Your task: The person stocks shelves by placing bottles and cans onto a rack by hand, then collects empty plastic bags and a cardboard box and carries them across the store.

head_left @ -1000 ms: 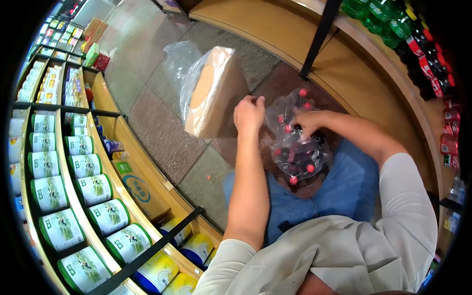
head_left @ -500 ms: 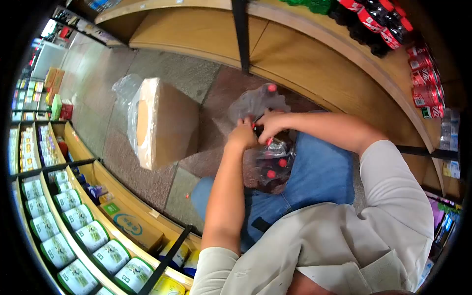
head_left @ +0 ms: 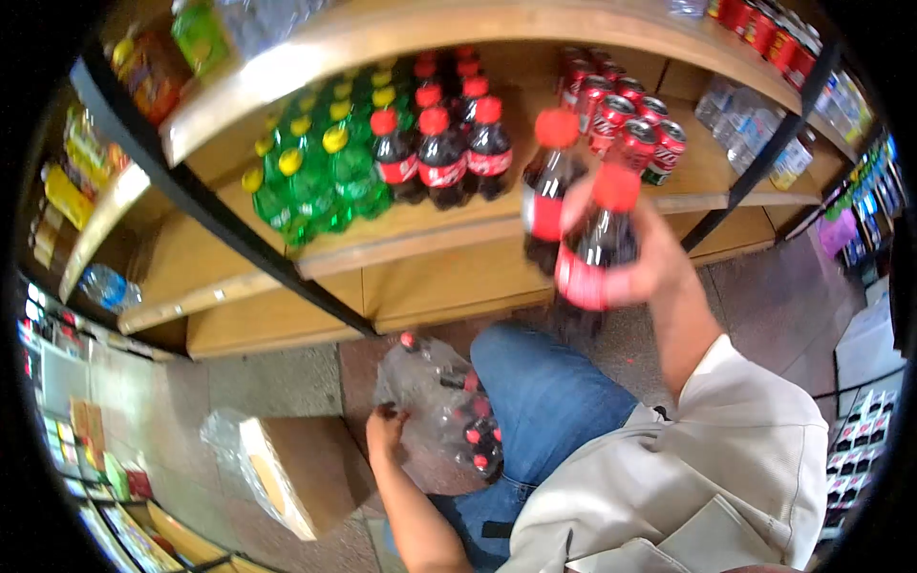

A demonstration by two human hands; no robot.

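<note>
My right hand is raised in front of the shelf and grips two dark cola bottles with red caps and red labels. Low on the floor, my left hand holds the edge of a clear plastic pack that still has several red-capped cola bottles in it. The pack lies beside my knee in blue jeans.
A wooden shelf carries green soda bottles, cola bottles and red cans. A cardboard box in plastic wrap lies on the floor at the left. A black upright post crosses the shelf.
My right hand has lifted two cola bottles out of the pack up toward the shelf. My view swung up from the floor to the shelves. My left hand stays at the plastic pack.
</note>
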